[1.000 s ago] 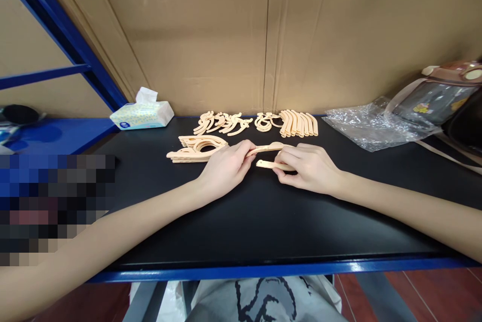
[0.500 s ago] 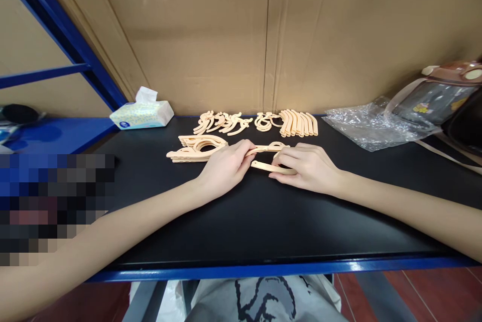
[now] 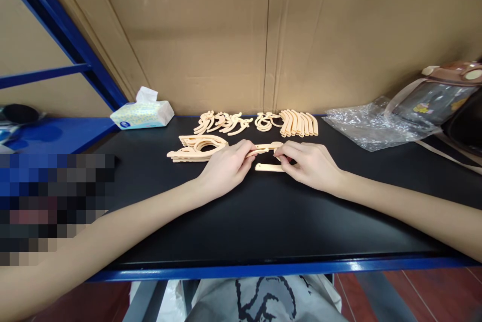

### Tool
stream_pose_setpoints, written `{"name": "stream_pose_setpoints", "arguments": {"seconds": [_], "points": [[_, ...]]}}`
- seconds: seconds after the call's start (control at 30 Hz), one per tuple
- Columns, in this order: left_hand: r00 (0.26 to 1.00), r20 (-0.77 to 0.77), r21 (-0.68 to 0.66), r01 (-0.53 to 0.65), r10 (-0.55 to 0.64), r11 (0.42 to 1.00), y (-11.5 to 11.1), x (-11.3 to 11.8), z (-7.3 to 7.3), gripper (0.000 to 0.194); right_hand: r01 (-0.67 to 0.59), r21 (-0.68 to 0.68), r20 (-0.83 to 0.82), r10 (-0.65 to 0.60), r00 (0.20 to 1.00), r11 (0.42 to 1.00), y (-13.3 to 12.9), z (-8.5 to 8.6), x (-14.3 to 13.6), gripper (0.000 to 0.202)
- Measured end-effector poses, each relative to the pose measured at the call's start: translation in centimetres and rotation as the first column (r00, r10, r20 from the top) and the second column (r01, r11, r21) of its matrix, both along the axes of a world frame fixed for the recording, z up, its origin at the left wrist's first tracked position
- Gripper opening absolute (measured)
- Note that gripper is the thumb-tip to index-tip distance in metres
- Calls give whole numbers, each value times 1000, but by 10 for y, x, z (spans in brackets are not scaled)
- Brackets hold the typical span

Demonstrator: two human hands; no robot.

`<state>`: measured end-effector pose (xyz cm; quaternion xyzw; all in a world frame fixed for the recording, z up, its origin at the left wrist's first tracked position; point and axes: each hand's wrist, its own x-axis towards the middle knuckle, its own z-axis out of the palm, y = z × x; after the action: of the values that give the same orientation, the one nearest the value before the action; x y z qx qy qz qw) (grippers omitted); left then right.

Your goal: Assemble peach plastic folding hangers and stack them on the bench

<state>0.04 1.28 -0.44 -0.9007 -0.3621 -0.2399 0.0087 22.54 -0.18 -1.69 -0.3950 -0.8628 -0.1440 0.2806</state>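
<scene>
My left hand [image 3: 227, 165] is closed in a pinch around a small curved beige hanger piece [image 3: 260, 151], whose end sticks out to the right. My right hand [image 3: 314, 162] has its thumb and fingers pressed together just right of that end; what they grip is hidden. Below the fingers lies a straight beige hanger arm [image 3: 268, 167], its right end covered by my right hand. Another beige strip [image 3: 271, 146] shows behind the fingertips. Left of my left hand rests a stack of beige folding hangers [image 3: 196, 154].
Farther back lie loose beige hooks [image 3: 263, 122], small curved parts [image 3: 233, 123] and a row of curved arms [image 3: 299, 123]. A tissue pack [image 3: 145, 113] stands back left. Crumpled clear plastic [image 3: 367, 123] and a clear bottle [image 3: 429, 101] are at right, before a cardboard wall [image 3: 211, 35].
My right hand has let go of the straight hanger arm, which now lies on the table. Its fingers have moved up and pinched together near the piece in my left hand.
</scene>
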Motion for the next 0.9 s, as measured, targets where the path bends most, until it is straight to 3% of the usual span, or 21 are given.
{"name": "stream_pose_setpoints", "arguments": {"seconds": [0.3, 0.63, 0.9], "points": [[998, -38, -8, 49, -49, 999, 0, 0, 0, 13, 59, -47, -45, -61, 997, 997, 1, -1, 0, 16], [984, -159, 20, 89, -85, 996, 1, 0, -1, 18, 169, -121, 58, -163, 985, 978, 0, 1, -1, 20], [990, -97, -68, 97, -104, 993, -2, -2, 1, 23, 235, -131, 82, -226, 971, 963, 2, -1, -1, 20]]}}
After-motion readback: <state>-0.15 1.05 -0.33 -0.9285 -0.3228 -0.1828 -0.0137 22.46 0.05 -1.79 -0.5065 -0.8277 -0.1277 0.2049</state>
